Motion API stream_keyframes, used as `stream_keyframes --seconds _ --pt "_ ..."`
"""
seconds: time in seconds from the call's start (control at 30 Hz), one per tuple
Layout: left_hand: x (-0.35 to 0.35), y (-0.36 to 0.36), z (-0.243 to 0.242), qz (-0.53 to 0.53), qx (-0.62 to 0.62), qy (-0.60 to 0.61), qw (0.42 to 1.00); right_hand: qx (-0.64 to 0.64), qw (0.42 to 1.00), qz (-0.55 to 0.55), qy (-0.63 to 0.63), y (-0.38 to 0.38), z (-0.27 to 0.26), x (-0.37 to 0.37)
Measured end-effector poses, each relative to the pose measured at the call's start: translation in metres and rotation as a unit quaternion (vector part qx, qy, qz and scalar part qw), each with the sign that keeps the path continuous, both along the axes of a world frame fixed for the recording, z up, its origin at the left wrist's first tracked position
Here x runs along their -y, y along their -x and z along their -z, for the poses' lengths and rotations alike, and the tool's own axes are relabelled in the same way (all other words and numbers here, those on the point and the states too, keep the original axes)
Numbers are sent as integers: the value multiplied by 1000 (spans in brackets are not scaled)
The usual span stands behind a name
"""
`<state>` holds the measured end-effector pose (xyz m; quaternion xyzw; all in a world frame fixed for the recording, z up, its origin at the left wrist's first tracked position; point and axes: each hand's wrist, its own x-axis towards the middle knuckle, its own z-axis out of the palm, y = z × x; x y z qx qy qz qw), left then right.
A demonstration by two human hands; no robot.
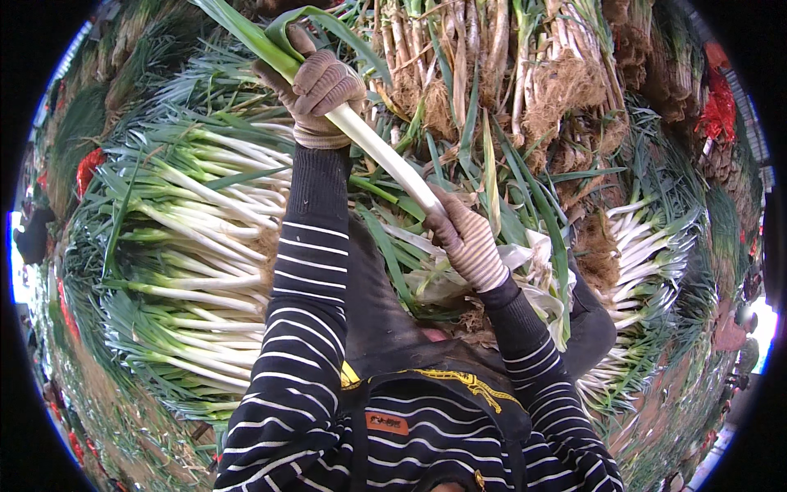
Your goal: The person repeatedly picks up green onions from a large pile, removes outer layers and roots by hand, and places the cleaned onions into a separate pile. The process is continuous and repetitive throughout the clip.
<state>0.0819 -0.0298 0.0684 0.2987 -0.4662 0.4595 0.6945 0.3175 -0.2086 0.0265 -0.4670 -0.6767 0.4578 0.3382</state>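
A long, thick green onion [384, 157] slants across the view in front of me, its green top to the upper left and its white shank bare. My left hand [329, 86], in a brown-stained striped glove, is wrapped around it where green turns to white. Lower right, my right hand [467, 237], in a similar glove, grips the white root end, which the fingers cover. Beneath the hands, loose green leaves and pale peeled skins [532, 258] lie over my lap and between my legs.
White-stalked green onions [209, 283] lie in a broad pile on my left, with a smaller pile [633, 264] on my right. Ahead stand unpeeled onions with brown, soil-covered roots [565, 92]. Red netting [718, 111] shows at the far right.
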Motion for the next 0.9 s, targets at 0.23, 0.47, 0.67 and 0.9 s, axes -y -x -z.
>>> stream_keyframes --seconds 0.23,0.47,0.67,0.9 --pt "0 4 -4 36 -23 -99 994 -197 954 21 227 -7 15 -2" --pt "8 -17 -7 63 -31 -108 992 -242 865 -3 439 -15 36 -14" --pt "4 -29 -6 76 -31 -107 991 -305 863 102 389 -27 72 -10" --pt "3 -20 2 -18 -98 126 987 -355 845 114 384 -44 75 -10"
